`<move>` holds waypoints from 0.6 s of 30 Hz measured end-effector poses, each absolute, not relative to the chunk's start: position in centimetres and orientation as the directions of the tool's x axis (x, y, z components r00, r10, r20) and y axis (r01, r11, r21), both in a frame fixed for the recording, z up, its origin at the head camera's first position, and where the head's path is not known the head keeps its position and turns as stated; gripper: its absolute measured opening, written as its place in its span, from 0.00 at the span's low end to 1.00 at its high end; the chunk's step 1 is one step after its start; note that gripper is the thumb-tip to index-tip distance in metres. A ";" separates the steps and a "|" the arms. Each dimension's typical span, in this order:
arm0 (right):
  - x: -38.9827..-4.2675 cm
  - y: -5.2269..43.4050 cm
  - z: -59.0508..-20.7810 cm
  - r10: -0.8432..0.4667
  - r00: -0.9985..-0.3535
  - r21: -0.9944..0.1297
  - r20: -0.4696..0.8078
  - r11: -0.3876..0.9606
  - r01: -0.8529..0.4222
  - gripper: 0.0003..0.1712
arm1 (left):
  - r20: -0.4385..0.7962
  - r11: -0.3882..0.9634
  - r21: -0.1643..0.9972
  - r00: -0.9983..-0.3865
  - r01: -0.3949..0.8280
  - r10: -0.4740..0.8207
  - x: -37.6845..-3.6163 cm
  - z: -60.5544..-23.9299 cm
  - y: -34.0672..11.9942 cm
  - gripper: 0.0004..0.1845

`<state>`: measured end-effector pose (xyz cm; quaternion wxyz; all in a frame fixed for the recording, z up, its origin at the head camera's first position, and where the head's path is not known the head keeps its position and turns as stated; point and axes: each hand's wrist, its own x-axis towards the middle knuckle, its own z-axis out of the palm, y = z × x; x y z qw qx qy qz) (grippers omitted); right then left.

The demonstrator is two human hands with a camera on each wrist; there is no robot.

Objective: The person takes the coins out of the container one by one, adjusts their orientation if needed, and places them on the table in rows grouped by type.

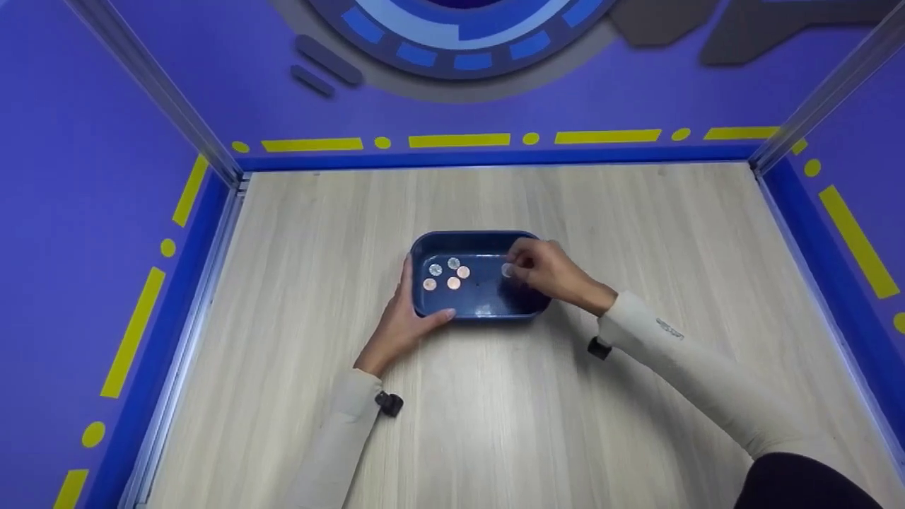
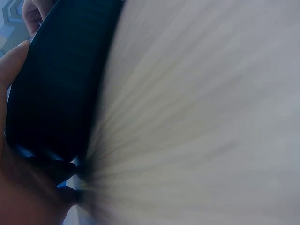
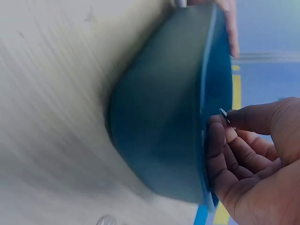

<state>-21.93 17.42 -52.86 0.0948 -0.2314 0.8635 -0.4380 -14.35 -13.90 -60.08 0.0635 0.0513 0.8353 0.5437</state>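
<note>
A dark blue rectangular tray (image 1: pixel 475 237) sits mid-table with several coins (image 1: pixel 447 276) lying in its left half, some silver, some copper. My left hand (image 1: pixel 404 319) grips the tray's near-left corner, thumb on the front rim; the left wrist view shows the tray's outer wall (image 2: pixel 56 84) against my palm. Over the tray's right side my right hand (image 1: pixel 548 272) pinches a silver coin (image 1: pixel 507 269) between thumb and forefinger. The right wrist view shows that coin (image 3: pixel 225 117) edge-on at the fingertips, just above the tray's rim (image 3: pixel 208 93).
The pale wood tabletop (image 1: pixel 495 410) is walled by purple panels with yellow markings on the left, back and right. Another coin (image 3: pixel 106 220) lies on the table outside the tray, seen in the right wrist view.
</note>
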 end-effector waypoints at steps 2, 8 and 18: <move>-21.8 18.3 -52.6 -0.457 -0.889 -0.821 0.026 0.498 -0.280 0.04 | -0.052 0.403 0.915 -0.987 0.015 0.155 -14.4 -60.1 -13.9 0.74; -21.2 20.6 -52.1 -0.379 -0.925 -0.863 0.008 0.464 -0.197 0.04 | -0.054 0.410 0.912 -0.986 0.015 0.155 -14.4 -60.1 -13.9 0.74; -20.5 24.5 -52.9 -0.234 -0.972 -0.884 0.025 0.448 -0.131 0.05 | -0.050 0.402 0.915 -0.987 0.016 0.155 -14.3 -60.2 -13.9 0.74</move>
